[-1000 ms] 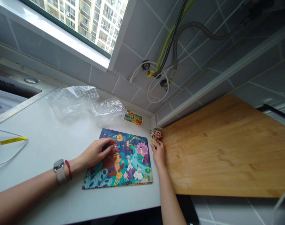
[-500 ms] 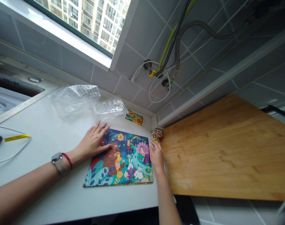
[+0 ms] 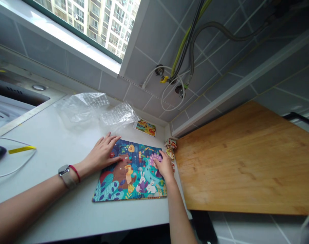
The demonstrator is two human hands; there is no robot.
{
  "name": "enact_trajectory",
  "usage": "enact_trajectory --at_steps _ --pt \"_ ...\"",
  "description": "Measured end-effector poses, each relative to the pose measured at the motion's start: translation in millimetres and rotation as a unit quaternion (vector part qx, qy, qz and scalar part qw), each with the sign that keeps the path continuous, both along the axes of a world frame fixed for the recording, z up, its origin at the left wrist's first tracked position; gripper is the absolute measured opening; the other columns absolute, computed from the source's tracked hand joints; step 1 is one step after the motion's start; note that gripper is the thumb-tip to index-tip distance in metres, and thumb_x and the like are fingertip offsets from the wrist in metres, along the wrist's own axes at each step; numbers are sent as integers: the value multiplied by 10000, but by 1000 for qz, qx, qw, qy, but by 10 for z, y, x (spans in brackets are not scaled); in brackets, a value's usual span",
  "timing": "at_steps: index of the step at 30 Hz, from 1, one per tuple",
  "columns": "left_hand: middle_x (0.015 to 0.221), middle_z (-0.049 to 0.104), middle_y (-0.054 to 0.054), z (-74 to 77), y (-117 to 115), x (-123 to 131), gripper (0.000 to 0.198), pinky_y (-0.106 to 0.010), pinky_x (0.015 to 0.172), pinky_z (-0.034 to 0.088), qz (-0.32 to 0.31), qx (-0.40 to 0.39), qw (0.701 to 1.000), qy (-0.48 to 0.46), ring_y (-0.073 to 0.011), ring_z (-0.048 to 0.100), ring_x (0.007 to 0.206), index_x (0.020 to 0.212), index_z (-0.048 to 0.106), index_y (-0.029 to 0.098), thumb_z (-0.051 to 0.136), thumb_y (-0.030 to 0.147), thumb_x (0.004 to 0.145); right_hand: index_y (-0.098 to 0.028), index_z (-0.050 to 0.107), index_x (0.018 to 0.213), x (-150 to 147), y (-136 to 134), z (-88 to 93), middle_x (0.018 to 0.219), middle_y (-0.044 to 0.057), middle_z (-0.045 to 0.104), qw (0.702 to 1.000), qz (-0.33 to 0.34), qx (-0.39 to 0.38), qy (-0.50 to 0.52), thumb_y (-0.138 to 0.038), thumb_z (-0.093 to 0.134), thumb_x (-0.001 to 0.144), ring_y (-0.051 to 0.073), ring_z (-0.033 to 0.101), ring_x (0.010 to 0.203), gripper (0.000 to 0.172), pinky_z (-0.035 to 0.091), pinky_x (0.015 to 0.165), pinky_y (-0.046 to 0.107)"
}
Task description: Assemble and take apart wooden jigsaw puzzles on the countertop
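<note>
A colourful picture board (image 3: 135,184) with a bear, white rabbits and a purple peacock lies flat on the white counter (image 3: 75,217). Faint lines cross its surface. My left hand (image 3: 103,154) rests on its upper left part, fingers spread, thumb across the bear. On the board's right side lies my right hand (image 3: 166,166), thumb on the peacock and index finger stretched toward the top right corner; its other fingers are partly hidden. Just beyond that hand, a pile of small printed cardboard pieces (image 3: 170,148) sits against the wooden board.
Crumpled clear plastic wrap (image 3: 93,110) lies behind my left hand. A small printed card (image 3: 146,127) is near the wall. A large wooden board (image 3: 243,166) borders the counter on the right. At far left are a sink (image 3: 19,91) and a white cable (image 3: 13,173) with a yellow tag.
My right hand has moved left from beside the board's right edge onto its printed surface. My left hand stays on the board; the view has shifted slightly.
</note>
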State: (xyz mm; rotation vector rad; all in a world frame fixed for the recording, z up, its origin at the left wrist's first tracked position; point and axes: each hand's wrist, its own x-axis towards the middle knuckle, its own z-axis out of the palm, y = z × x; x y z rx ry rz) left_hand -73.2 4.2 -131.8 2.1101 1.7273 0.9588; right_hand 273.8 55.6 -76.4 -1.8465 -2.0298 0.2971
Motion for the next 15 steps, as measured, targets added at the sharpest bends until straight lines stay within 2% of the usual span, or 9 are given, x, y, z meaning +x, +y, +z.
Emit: enact_trajectory --at_steps 3,5,7,10,12,15 --pt "1498 571 -193 13 24 -11 831 -604 1193 390 -13 30 999 -27 -463 397 1510 1484 541 199 748 657 822 -128 731 1298 -5 -13 -17 1352 194 700 998 -6 50 40 -250 699 796 340 648 1280 518 475 1143 454" --pt "1449 596 -189 39 40 -19 740 -574 1170 436 -20 50 997 -49 -443 471 1455 1436 575 199 759 587 833 -146 739 1261 7 11 -48 1275 180 727 992 -22 75 97 -260 687 789 317 697 1164 488 531 1065 442" --pt "1389 622 -173 73 49 -23 584 -544 1125 492 -17 61 995 -78 -400 573 1349 1393 602 201 696 488 893 -138 743 1225 24 54 -84 1183 171 752 981 -52 80 172 -292 693 774 289 734 996 479 582 949 421" --pt "1312 640 -137 125 47 -15 411 -490 1060 552 -10 62 989 -136 -321 664 1191 1331 635 213 568 373 959 -115 763 1163 49 127 -125 973 133 782 955 -94 58 274 -355 726 734 251 720 779 493 601 783 384" --pt "1269 652 -116 161 41 -4 361 -466 1038 570 -8 61 982 -177 -295 680 1150 1276 663 225 540 355 962 -116 787 1090 60 163 -136 871 114 781 945 -103 44 307 -398 742 713 251 712 747 473 593 727 369" --pt "1218 675 -106 217 34 6 344 -443 923 625 -1 44 969 -243 -281 704 1058 1204 700 231 567 384 926 -130 801 965 67 180 -141 918 139 800 936 -105 41 334 -448 758 685 274 733 830 426 592 752 372"
